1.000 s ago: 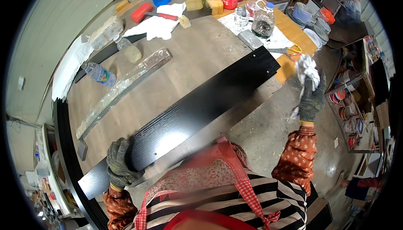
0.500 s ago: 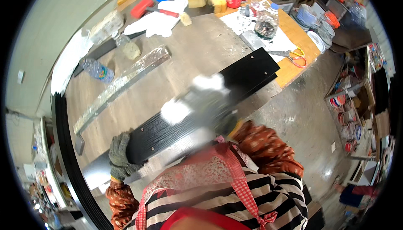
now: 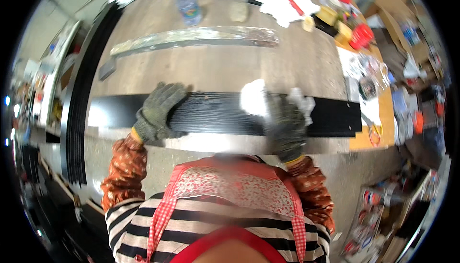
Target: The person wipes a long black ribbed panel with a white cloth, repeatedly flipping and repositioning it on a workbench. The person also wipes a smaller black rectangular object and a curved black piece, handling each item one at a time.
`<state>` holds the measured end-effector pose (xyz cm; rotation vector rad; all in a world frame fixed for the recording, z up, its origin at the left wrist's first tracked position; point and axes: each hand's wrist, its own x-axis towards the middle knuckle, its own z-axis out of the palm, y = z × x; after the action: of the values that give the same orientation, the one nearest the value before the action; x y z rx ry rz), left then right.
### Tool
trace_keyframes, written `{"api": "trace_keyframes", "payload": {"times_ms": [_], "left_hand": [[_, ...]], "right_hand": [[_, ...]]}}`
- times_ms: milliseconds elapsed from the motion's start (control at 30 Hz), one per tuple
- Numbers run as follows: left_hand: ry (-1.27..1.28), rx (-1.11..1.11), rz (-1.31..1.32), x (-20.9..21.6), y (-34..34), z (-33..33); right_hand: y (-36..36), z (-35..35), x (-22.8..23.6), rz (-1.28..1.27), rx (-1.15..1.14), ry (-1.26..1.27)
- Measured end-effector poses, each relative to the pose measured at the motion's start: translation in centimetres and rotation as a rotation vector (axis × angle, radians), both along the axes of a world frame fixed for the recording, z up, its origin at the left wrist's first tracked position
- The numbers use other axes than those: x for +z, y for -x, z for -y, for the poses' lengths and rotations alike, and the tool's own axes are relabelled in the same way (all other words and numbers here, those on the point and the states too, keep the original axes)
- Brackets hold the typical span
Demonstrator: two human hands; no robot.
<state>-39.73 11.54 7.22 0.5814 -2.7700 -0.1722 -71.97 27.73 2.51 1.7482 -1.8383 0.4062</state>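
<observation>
A long black grooved board lies along the near side of the table. My left hand, in a dark grey knit glove, grips it across its width left of the middle, with the thumb by the near edge. My right hand, gloved the same way and slightly blurred, presses a white cloth onto the board's right part. The cloth sticks out on both sides of the fingers. The palm side of each hand is hidden.
Beyond the board lies a stained straight bar, with a small grey block near its left end. Two plastic bottles, one of them a clear bottle, stand farther back. Scissors lie at right; stacked black strips line the left.
My view has turned, so the board now runs level across it. My left hand has moved inward from the board's left end. The right hand with the cloth is farther right along it.
</observation>
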Motion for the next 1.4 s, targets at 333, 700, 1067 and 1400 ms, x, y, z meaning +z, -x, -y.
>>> {"api": "trace_keyframes", "payload": {"times_ms": [333, 700, 1067, 1400], "left_hand": [[-0.177, 0.145, -0.584, 0.5, 11.4, -7.9], [0.403, 0.793, -0.317, -3.4, -5.3, -4.0], [0.258, 0.885, -0.098, -2.1, -4.1, -2.0], [0.026, 1.351, -0.085, -1.7, -29.9, 9.8]], "right_hand": [[-3.1, 3.5, 7.2, 1.469, 0.683, -0.396], [-0.4, 6.1, 2.8, 0.49, 0.532, -0.363], [-2.5, 6.6, 3.8, 0.421, 0.423, -0.482], [-1.7, 6.0, 1.8, 0.436, 0.104, -0.449]]}}
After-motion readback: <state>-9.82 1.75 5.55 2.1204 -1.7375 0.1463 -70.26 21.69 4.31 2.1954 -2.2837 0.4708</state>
